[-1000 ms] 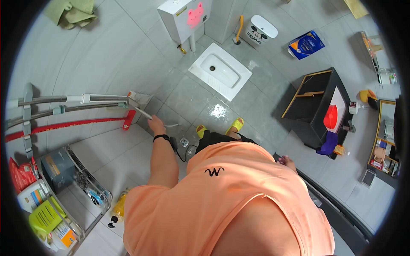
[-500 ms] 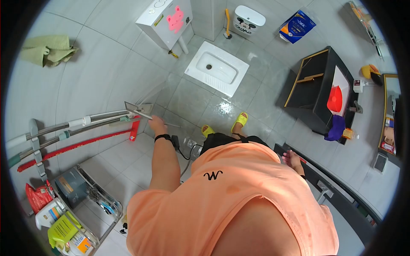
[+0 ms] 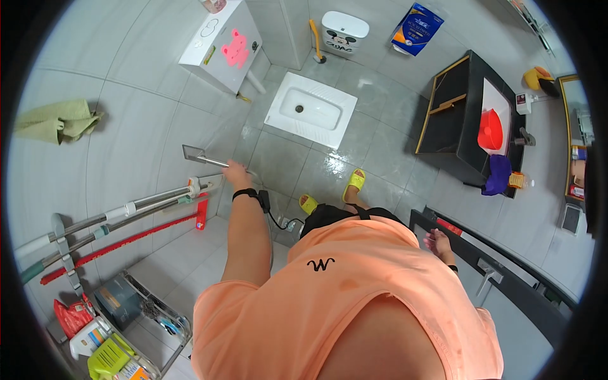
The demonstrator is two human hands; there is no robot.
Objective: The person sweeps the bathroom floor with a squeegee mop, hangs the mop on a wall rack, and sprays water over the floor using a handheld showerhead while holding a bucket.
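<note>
By the left wall [image 3: 149, 126], we see the shower head [image 3: 194, 152] gripped in the left hand [image 3: 235, 175]; the right hand [image 3: 437, 242] hangs near the door [image 3: 519, 320], fingers loosely curled, seemingly on nothing. Water already shines on the floor [image 3: 282, 158]; how much is left, we cannot tell. Ahead lies the squat pan [image 3: 320, 117]; poles [image 3: 152, 202] and a rack [image 3: 187, 324] crowd the left.

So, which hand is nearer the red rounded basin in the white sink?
Right. The right hand is below and left of the basin in view; the left hand is much farther left.
</note>
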